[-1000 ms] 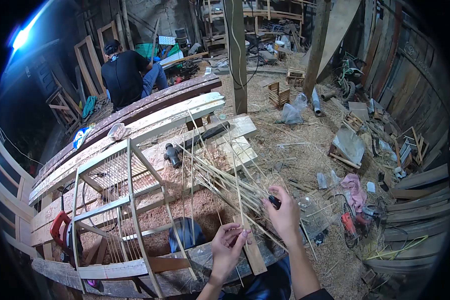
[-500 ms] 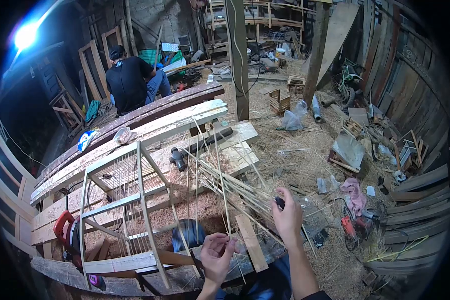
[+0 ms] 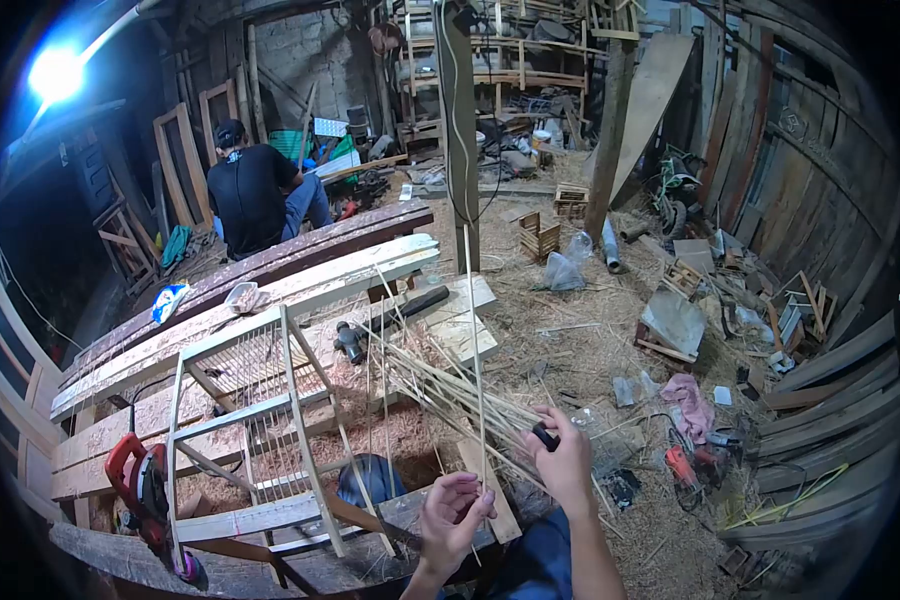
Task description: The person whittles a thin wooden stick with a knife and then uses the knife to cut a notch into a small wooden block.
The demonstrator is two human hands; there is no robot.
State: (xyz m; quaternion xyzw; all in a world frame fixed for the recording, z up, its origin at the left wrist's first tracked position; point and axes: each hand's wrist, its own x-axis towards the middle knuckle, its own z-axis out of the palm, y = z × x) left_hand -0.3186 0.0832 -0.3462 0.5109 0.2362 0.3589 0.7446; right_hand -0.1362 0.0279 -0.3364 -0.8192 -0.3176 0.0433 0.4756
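Near the bottom centre, my left hand [image 3: 454, 520] has its fingers curled round the lower end of a thin upright wooden stick [image 3: 475, 380]. To its right, my right hand [image 3: 562, 462] grips a small black object [image 3: 545, 437] between thumb and fingers, apart from the stick. Beyond both hands lies a loose bundle of thin sticks [image 3: 450, 385]. A slatted wooden frame [image 3: 295, 400] leans on the bench at the left, with thin rods across it.
A hammer [image 3: 349, 342] lies on shaving-covered boards. A red power tool [image 3: 130, 470] stands at the left, and another red tool [image 3: 681, 468] lies on the floor at right. A person [image 3: 255, 190] sits with their back turned beyond the long planks [image 3: 320, 265].
The view has shifted slightly. The stick in my left hand now stands more upright, and its top lies further right. My right hand still grips the black object, a little lower in view.
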